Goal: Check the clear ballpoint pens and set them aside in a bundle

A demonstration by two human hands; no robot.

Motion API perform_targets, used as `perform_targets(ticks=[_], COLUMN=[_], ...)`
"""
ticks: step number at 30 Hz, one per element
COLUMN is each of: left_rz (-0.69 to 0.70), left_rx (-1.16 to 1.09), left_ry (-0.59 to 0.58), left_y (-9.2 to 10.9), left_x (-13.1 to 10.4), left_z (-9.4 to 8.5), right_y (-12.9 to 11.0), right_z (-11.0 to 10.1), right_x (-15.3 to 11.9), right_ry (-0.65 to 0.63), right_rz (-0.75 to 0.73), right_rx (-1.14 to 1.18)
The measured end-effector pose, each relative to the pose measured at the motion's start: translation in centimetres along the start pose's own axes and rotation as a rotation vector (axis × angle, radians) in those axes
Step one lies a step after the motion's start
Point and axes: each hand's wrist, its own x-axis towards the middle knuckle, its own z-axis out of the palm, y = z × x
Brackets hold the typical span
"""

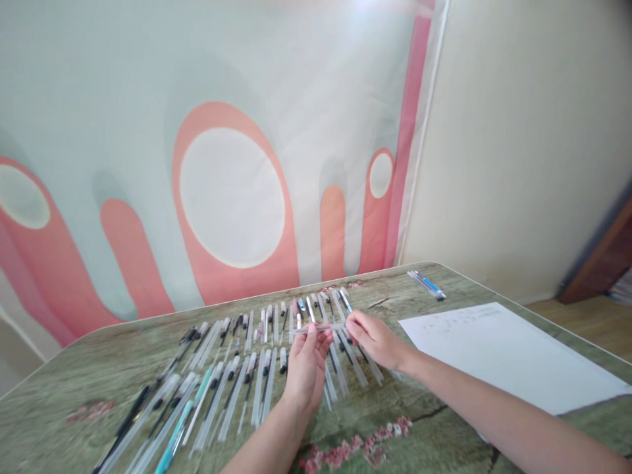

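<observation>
Holding a slim clear-barrelled pen (322, 328) in both hands, head view: pen lies roughly level above the pen rows, just beyond the table's middle. Left hand (305, 368) has fingers pinched on it, thumb on top; right hand (371, 337) has fingers clamped around its right end. Exact pen details blurred. Translucent capped pens (234, 398) lie in two rough rows on the wood-print tabletop (444, 447), running left to right under and beside the hands. Near left of these: a turquoise pen (174, 431), plus a black pen (132, 415) further left. Right side: white paper sheet (508, 362) with faint handwriting, right forearm crossing just left of it. Far right, beyond the sheet: small group of pens, one blue pen (432, 284). Behind the table: coral-and-grey printed backdrop (316, 131), beige wall (513, 145) to its right.
</observation>
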Motion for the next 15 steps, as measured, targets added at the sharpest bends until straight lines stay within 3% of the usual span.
perform_targets(ticks=[3, 6, 15], left_rz=[0.003, 0.006, 0.05], left_rx=[0.003, 0.01, 0.073], left_ry=[0.0, -0.001, -0.056], left_y=[0.0, 0.0, -0.1], left_x=[0.0, -0.1, 0.1], left_z=[0.0, 0.1, -0.1], right_y=[-0.3, -0.3, 0.4], right_z=[-0.2, -0.1, 0.9], right_x=[-0.1, -0.1, 0.3], right_ry=[0.043, 0.019, -0.169], right_rz=[-0.069, -0.042, 0.278], right_rx=[-0.107, -0.06, 0.587])
